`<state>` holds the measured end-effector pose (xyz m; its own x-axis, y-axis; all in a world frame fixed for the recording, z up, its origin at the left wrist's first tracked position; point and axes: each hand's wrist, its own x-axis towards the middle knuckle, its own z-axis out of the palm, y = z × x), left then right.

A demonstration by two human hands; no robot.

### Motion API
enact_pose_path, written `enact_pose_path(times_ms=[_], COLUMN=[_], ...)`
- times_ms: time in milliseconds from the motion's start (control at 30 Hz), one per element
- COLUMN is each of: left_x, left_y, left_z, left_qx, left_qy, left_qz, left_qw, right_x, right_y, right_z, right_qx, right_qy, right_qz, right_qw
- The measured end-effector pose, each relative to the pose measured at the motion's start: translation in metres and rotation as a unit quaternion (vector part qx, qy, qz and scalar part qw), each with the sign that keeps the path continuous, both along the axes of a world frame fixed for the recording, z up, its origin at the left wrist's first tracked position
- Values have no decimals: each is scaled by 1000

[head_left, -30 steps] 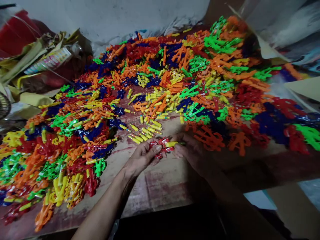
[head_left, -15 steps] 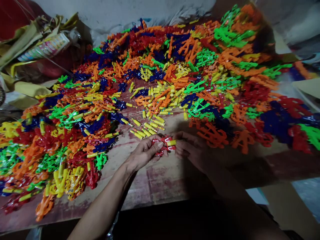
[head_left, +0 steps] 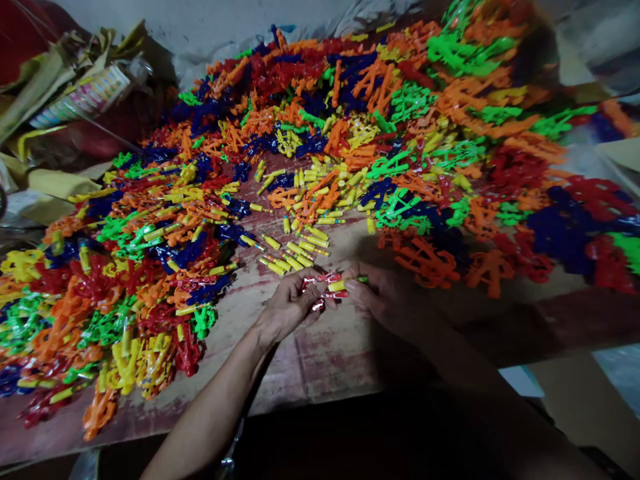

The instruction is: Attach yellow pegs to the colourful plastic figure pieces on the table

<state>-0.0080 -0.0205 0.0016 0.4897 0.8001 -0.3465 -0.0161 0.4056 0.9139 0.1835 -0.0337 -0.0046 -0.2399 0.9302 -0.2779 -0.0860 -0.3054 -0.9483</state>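
My left hand (head_left: 287, 303) is closed around a small red plastic toy piece (head_left: 320, 290) over the bare middle of a worn wooden board (head_left: 320, 360). My right hand (head_left: 383, 297) pinches a little yellow tube (head_left: 339, 286) against that red piece. Both hands meet just in front of a loose row of yellow tubes (head_left: 293, 257). A broad heap of plastic toy pieces (head_left: 350, 127) in red, orange, blue, green and yellow rings the hands on the left, far and right sides.
Crumpled paper, card and wrappers (head_left: 65, 100) pile up at the far left. A pale wall (head_left: 210, 27) runs behind the heap. The board's near edge (head_left: 300, 407) drops into dark space below my arms.
The hands stay joined on the red piece and yellow tube, shifting only slightly. The view has tilted a little, so the heap sits somewhat higher in frame.
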Motion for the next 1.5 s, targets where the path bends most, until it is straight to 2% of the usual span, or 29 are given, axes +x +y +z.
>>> enact_pose_path(times_ms=[133,233,300,367,433,467,500,533,567,600,633,667,700,767,867,967,1033,1167,1233,1300,1367,1500], left_x=[9,11,-5,-42,-92,-117,-139,-155,-165,-168,-164,-154,-141,-109,-71,-58,-61,-81,-93,-101,-106,-107], left_y=[-5,-6,0,10,21,26,31,35,39,42,46,49,52,57,65,71,73,79,82,84,85,85], left_z=[-4,1,16,41,72,87,100,109,115,116,113,106,96,74,44,26,20,17,15,13,11,7], left_qx=[21,29,63,140,233,254,278,299,319,342,367,392,416,443,446,447,456,450,450,455,457,452], left_qy=[12,22,76,188,339,436,539,637,701,736,745,735,715,678,666,649,638,657,662,660,659,661], left_qz=[4,-5,6,61,161,196,226,248,261,265,256,232,189,65,-81,-145,-158,-129,-116,-100,-79,-57], left_qw=[1000,999,995,970,897,841,762,666,582,520,494,501,529,582,593,598,600,591,588,589,592,596], right_x=[-4,-2,2,10,18,21,24,25,25,24,23,21,20,19,18,19,20,24,23,14,-6,-73], right_y=[-7,-13,-16,-16,-14,-12,-10,-8,-6,-5,-4,-3,-3,-4,-4,-2,-2,-4,-4,1,14,58], right_z=[5,10,11,8,1,-4,-9,-15,-19,-23,-25,-26,-26,-22,-16,-15,-17,-28,-35,-37,-30,4], right_qx=[42,9,-30,-32,4,30,59,92,122,148,165,174,175,169,154,152,157,167,183,232,316,415], right_qy=[-132,-101,-46,-32,-68,-96,-128,-163,-198,-229,-255,-272,-285,-307,-344,-347,-342,-345,-364,-387,-396,-431], right_qz=[-31,-26,-8,-7,-35,-52,-67,-71,-62,-47,-27,-12,2,18,35,24,6,12,9,-5,-11,-12], right_qw=[990,995,998,999,997,994,988,980,971,961,952,946,943,936,926,925,927,924,913,893,862,801])
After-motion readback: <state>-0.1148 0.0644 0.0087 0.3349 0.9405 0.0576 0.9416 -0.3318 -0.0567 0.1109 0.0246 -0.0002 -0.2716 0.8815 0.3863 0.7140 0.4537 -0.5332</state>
